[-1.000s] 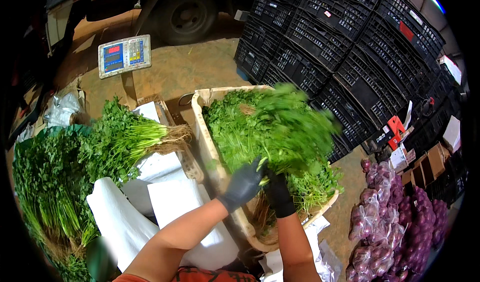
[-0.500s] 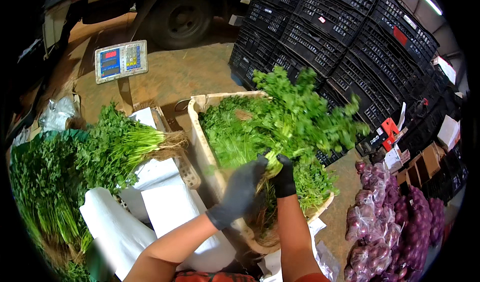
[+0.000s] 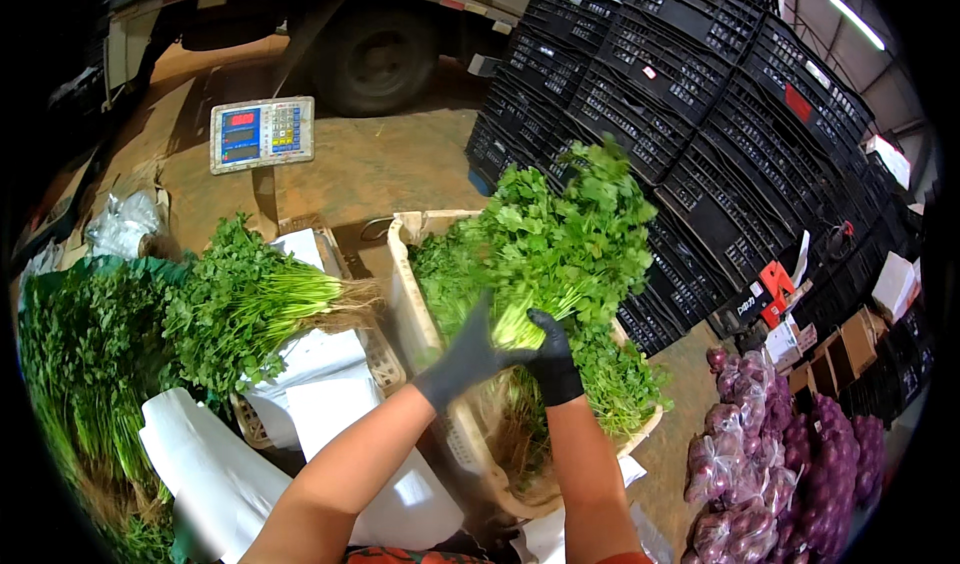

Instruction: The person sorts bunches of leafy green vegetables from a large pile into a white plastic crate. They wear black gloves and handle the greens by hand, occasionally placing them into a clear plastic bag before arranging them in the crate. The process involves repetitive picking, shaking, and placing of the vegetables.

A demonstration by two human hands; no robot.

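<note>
My right hand (image 3: 553, 359), in a black glove, is closed round the pale stems of a bunch of leafy greens (image 3: 575, 234) that look like coriander. The leaves stand up and fan away from me. Beside the stems, my gloved left hand (image 3: 468, 354) is blurred, its fingers stretched out and its thumb apart, close to my right hand. Both hands are over a cream plastic crate (image 3: 408, 284) filled with similar greens (image 3: 635, 389). Brown roots (image 3: 515, 434) show below my hands at the crate's near end.
Left of the crate, a rooted bunch (image 3: 285, 299) lies on white sheets, with more greens (image 3: 90, 364) beyond. A scale display (image 3: 262, 135) stands farther back. Black crates (image 3: 650, 94) are stacked behind right, bagged purple onions (image 3: 735, 444) at right. A truck wheel (image 3: 378, 62) shows behind.
My left hand has come off the stems and its fingers have spread. The bunch has swung left and more upright in my right hand. The view has tilted slightly upward.
</note>
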